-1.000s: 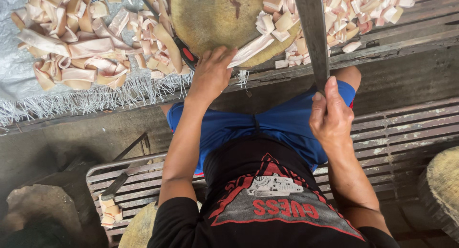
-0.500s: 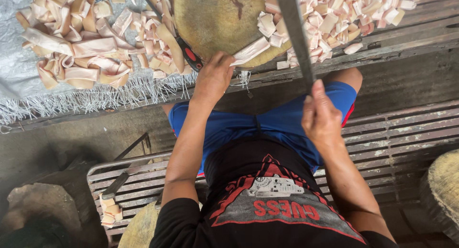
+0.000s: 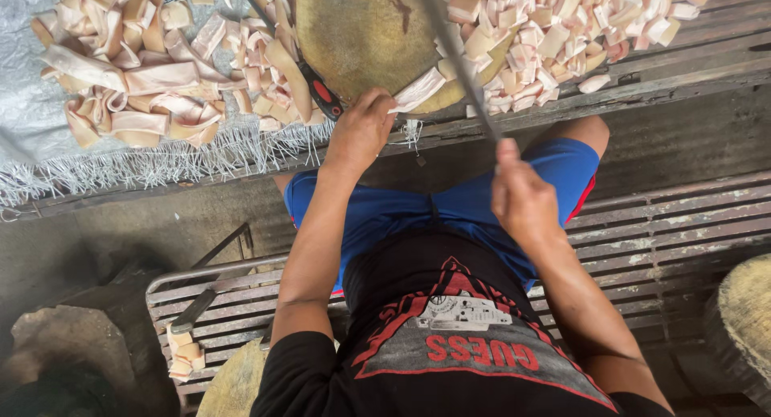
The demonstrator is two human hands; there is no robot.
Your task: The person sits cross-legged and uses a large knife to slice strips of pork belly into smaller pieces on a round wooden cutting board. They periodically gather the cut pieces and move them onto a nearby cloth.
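while left hand (image 3: 361, 132) pins strip (image 3: 419, 90), right hand (image 3: 522, 196) grips cleaver (image 3: 454, 51).

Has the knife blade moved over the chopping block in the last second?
Yes. The blade, held by the right hand, has swung leftward across the round block, from its right edge toward the strip under the left hand.

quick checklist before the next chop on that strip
1. Right hand wrapped around the cleaver handle: ok.
2. Left hand pinning the pale strip on the round chopping block: ok.
3. Left fingertips apart from the blade's line: cannot tell, the blade is close.
4. Block face bare where the strip lies: ok.
5. Cut pieces off the block's middle: ok, heaped at its right.
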